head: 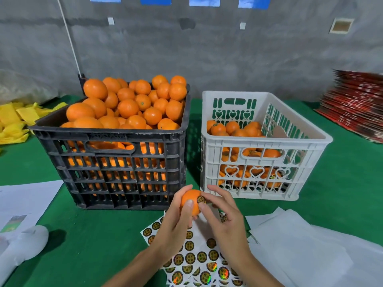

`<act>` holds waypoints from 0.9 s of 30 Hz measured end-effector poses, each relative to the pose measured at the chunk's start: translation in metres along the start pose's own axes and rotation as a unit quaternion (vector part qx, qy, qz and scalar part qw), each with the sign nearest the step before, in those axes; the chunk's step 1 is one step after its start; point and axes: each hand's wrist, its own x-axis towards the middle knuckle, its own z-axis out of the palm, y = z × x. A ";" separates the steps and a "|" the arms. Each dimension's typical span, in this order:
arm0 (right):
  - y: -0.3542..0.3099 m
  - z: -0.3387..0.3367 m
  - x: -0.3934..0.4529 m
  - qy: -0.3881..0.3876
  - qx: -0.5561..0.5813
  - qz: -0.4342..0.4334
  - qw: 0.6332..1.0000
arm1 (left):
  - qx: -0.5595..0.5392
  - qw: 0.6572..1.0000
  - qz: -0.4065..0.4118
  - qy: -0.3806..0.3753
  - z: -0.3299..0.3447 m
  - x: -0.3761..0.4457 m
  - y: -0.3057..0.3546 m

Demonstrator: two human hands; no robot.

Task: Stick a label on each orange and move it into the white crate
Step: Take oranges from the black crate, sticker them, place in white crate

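Cupping the orange (189, 200) from the left, the left hand (176, 220) has its fingers curled round the fruit and its thumb laid across the near face, holding it up off the table. Over on the other side the right hand (222, 220) comes in with the label (201, 199), a dark round sticker with a gold pattern, sitting on the orange's right shoulder. The forefinger and thumb are at the sticker's edge; whether they are pinching it or pressing it flat is hard to tell from this angle, though the other fingers are loosely spread.

Right beneath the hands lies the sticker sheet (199, 257), rows of the same round labels, some flashing rainbow glints, a few spots already bare. Beside it to the right, a heap of white sheets (300, 245).

Just beyond the held fruit, two crates stand side by side on the green table (93, 235), close but with a gap between. The black crate (116, 162) on the left is heaped above its rim with oranges. The white crate (259, 162) on the right, heart cut-outs in its walls, is partly filled, fruit piled toward its left side.

Further out: yellow material (16, 121) at far left, printed paper (24, 201) at near left, and a stack of red printed sheets (356, 108) far right against the grey wall (228, 48).
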 end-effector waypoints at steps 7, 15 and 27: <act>-0.021 -0.013 0.010 -0.025 0.018 0.011 0.999 | -0.024 0.999 0.013 0.035 0.014 0.008 0.043; -0.074 -0.045 0.057 -0.026 -0.006 -0.134 0.991 | -0.038 0.993 0.110 0.027 0.027 0.056 0.138; -0.101 -0.071 0.177 0.156 -0.229 -0.200 0.940 | 0.334 0.934 0.105 0.074 -0.044 0.179 0.224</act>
